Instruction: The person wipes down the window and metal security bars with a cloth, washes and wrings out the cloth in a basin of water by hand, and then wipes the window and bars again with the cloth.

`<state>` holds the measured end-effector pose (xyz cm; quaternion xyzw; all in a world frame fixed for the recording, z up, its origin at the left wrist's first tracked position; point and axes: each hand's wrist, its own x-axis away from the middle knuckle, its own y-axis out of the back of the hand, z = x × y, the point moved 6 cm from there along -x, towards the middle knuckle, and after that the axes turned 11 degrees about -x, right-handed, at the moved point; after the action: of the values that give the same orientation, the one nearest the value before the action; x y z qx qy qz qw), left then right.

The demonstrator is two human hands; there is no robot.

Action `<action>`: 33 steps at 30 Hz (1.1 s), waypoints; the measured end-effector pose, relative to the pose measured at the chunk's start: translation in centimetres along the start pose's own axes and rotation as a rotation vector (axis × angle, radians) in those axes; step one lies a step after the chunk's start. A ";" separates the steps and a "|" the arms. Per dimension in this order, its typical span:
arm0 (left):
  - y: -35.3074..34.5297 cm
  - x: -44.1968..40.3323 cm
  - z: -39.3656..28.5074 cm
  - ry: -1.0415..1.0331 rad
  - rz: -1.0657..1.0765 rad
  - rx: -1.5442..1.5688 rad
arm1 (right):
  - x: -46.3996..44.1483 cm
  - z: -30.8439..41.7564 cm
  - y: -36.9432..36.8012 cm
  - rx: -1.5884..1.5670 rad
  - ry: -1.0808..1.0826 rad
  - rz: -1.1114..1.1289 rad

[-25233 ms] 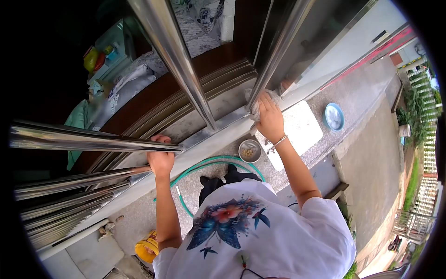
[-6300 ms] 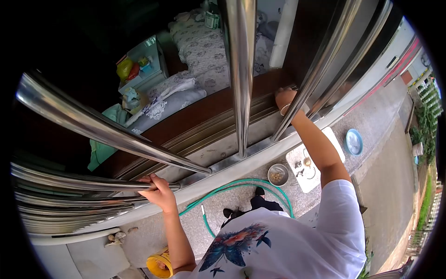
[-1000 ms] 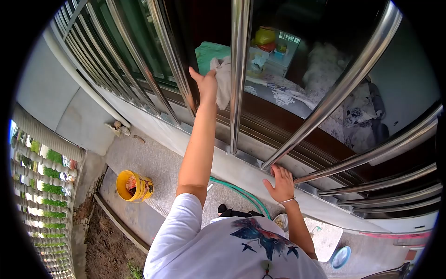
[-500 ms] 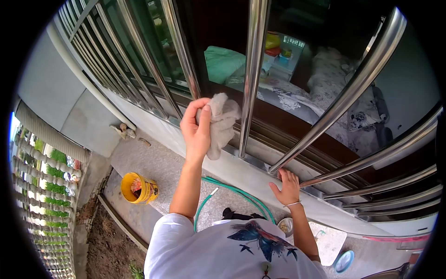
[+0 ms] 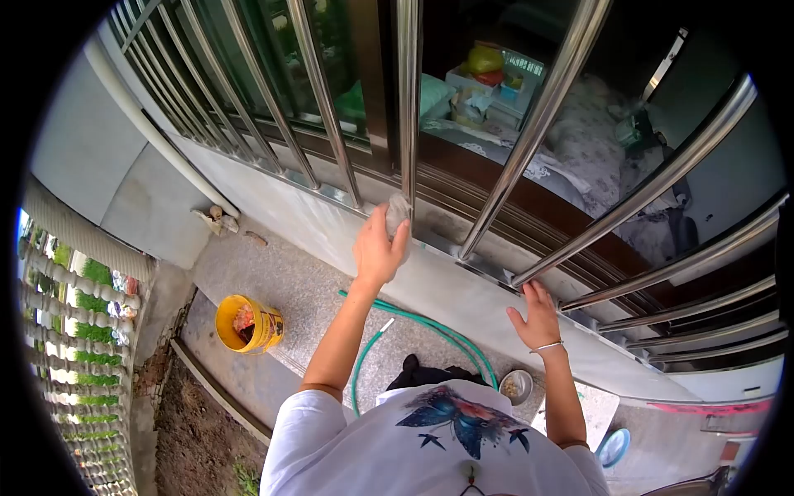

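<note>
My left hand (image 5: 380,250) is closed on a crumpled grey cloth (image 5: 399,217), at the foot of an upright metal bar (image 5: 409,107). The cloth touches the metal rail that the bars stand on. To the right, my right hand (image 5: 538,318) rests with its fingers apart on the edge of the rail (image 5: 488,268), beside the base of a slanting bar (image 5: 633,196). It holds nothing, and its fingertips lie partly behind the rail's edge. A bracelet is on the right wrist.
Behind the bars are a dark window frame (image 5: 463,178) and a room with a bed (image 5: 583,128). Below lie a green hose (image 5: 438,324), a yellow bucket (image 5: 269,328), a metal bowl (image 5: 517,386), a white board (image 5: 591,411) and a blue basin (image 5: 614,447).
My left hand has come down from between the bars with the cloth, which is now at the rail. My right hand has shifted slightly to the right along the rail. The view has moved too.
</note>
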<state>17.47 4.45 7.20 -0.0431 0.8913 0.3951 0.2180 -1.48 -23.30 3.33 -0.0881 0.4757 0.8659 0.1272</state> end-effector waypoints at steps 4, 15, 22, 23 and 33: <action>3.0 2.5 5.1 0.210 -0.043 0.338 | -2.4 6.5 2.3 -0.391 -0.169 0.374; -0.4 16.0 11.7 0.557 0.080 0.792 | -22.5 19.1 -0.7 -1.478 -0.152 -0.272; -0.7 25.7 15.0 0.730 0.188 0.770 | -39.6 18.0 -2.2 -1.620 -0.369 -0.166; -0.5 26.6 16.1 0.736 0.190 0.773 | -41.8 17.4 -3.1 -1.555 -0.340 -0.116; 2.2 29.1 18.8 0.816 0.064 0.724 | -44.9 18.1 -4.3 -1.461 -0.249 -0.182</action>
<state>-2.64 22.28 -14.72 -0.0879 0.9835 0.0204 -0.1567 42.02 -11.88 21.83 -0.0906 -0.2479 0.9512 0.1602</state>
